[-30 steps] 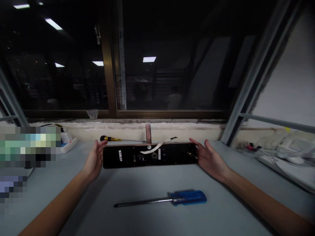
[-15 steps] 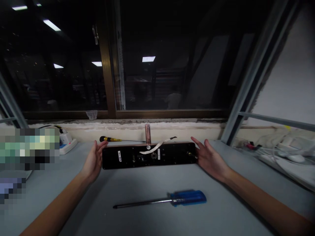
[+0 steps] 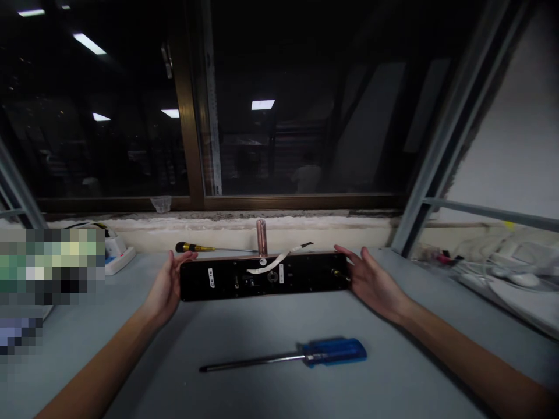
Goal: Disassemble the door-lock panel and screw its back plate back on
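Observation:
A long black door lock panel stands on its long edge, its back face turned to me. That face bears small white labels, brass-coloured posts and a white cable curling over the top edge. A copper-coloured handle rises behind it. My left hand holds the panel's left end, with fingers reaching behind the top corner. At the other end my right hand grips the panel, its fingertips partly hidden behind it. Nearer to me lies a screwdriver with a blue handle.
Behind the panel lies a second screwdriver with a yellow and black handle. A white power strip sits at left beside a blurred-out area. White cables and parts are heaped at right. Metal frame posts flank the grey table.
My right fingers have drawn in against the panel's upper right corner. The left fingers reach slightly further along behind the top edge. The panel has stayed nearly in place.

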A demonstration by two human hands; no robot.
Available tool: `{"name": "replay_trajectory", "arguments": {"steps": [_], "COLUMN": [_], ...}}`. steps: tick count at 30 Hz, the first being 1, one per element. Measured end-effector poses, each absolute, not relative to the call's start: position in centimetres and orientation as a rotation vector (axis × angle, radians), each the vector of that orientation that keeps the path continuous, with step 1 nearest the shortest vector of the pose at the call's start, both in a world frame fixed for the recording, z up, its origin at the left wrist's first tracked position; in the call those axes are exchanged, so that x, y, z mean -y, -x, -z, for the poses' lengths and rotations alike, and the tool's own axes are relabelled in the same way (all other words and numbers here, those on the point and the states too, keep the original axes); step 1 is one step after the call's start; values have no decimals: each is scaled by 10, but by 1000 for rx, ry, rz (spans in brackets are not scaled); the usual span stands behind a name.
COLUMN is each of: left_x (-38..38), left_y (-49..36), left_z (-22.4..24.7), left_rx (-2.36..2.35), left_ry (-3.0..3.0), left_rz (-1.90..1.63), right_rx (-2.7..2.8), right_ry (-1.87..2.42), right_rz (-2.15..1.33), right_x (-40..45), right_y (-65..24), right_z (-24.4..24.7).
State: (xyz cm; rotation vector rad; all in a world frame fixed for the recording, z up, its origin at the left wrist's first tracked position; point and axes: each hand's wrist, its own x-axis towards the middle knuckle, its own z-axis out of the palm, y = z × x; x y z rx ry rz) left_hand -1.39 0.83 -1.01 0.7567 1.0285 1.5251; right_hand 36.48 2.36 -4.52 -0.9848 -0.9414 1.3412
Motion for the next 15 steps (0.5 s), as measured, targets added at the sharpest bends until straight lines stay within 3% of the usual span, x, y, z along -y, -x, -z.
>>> {"name": "replay_trajectory", "arguments": {"steps": [15], "left_x": [-5], "left_y": [15], "left_z": [11], "left_rx": [-1063], "left_ry": [-893], "left_rz": [-1521], "right_rx": [876], "right_ry": [966], "right_rz": [-1399], "right_x": [-23], "right_y": [-365], "right_z": [43]}}
